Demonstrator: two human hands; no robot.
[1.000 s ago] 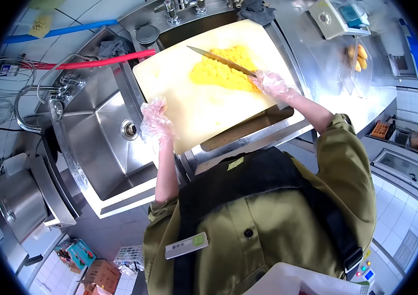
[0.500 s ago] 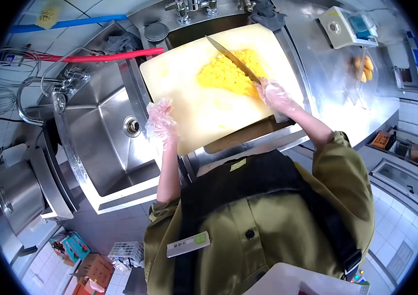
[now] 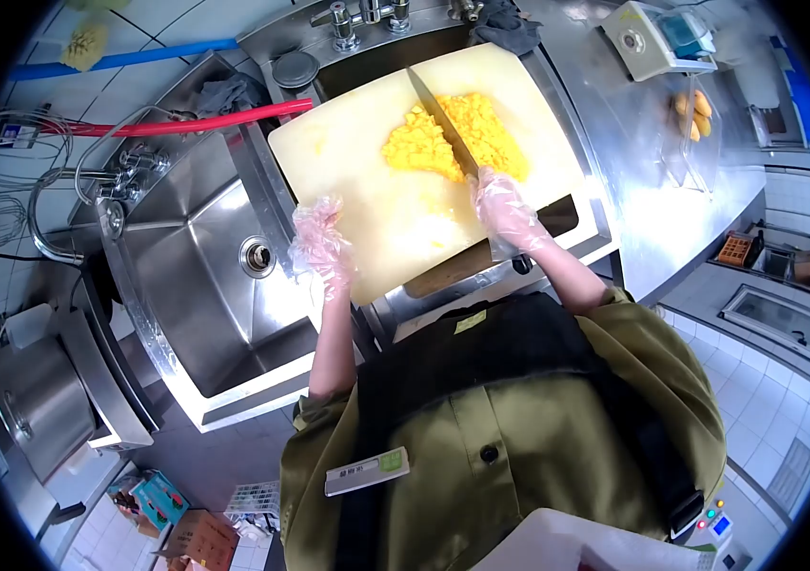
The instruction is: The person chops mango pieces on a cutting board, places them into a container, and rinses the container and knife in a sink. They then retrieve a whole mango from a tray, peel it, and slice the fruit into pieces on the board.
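A large kitchen knife (image 3: 445,124) is held by its handle in my right hand (image 3: 502,205), which wears a clear plastic glove. Its blade lies across a pile of diced yellow fruit (image 3: 486,133), with pieces on both sides. Under the fruit is a pale cutting board (image 3: 357,143), set over a sink. My left hand (image 3: 322,243), also in a clear glove, is at the board's left edge, apart from the fruit. Its fingers are curled; the crumpled glove hides whether anything is in them.
To the left is a steel sink (image 3: 205,266) with a drain. A red hose (image 3: 186,124) runs behind it to the board. On the right steel counter stand a white device (image 3: 648,43) and several yellow-orange fruits (image 3: 698,114). A grey cloth (image 3: 508,27) lies behind the board.
My right hand has moved left and toward me with the knife, whose blade now stands steeper across the pile. The pieces now show a split along the blade. My left hand stays near the board edge.
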